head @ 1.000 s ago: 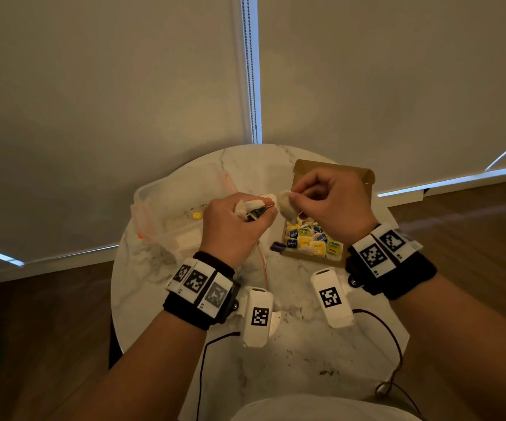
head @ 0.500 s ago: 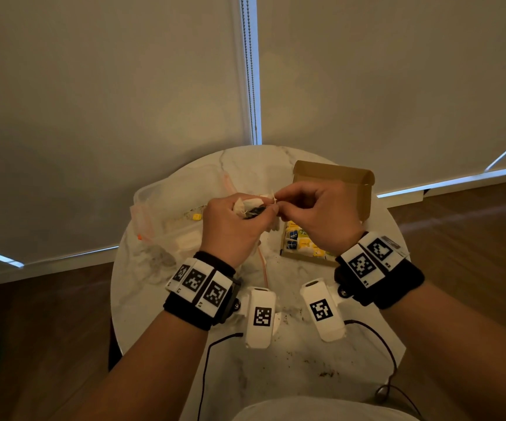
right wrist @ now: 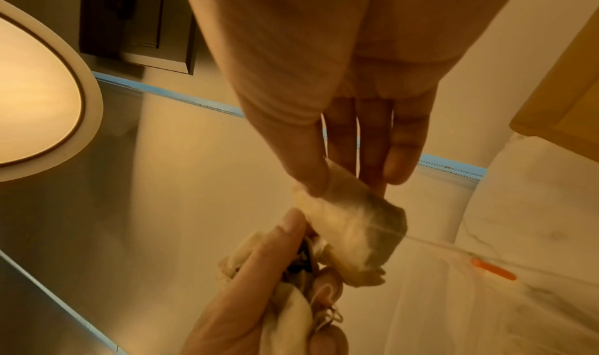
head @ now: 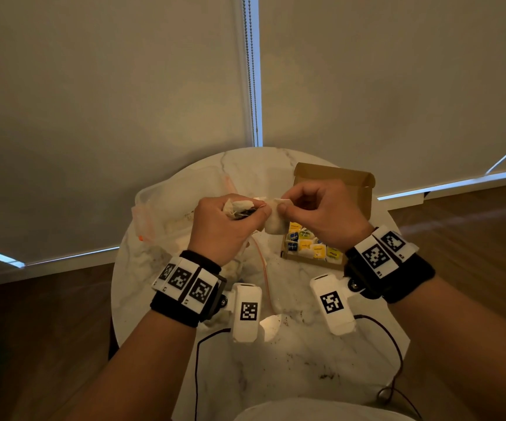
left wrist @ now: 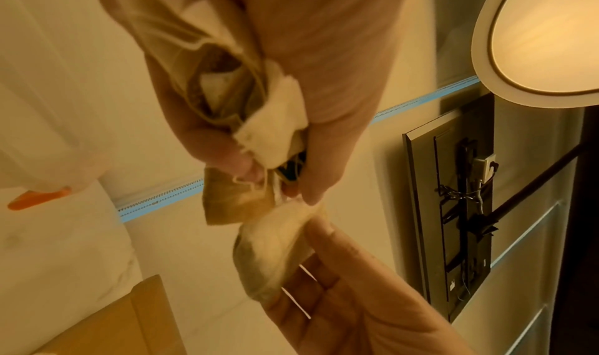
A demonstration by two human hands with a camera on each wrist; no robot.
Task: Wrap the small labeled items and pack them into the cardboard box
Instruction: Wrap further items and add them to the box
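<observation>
Papery tea bag (head: 276,221) is up in the air over the marble table (head: 291,360), right hand (head: 321,211) pinching its top edge between thumb and fingers. Left hand (head: 227,226) is curled tight around a bunch of tea bags (left wrist: 227,84) right beside it. Cardboard box (head: 364,189) with yellow and blue packets (head: 312,246) sits just behind, plastic bag (head: 166,208) off left.
</observation>
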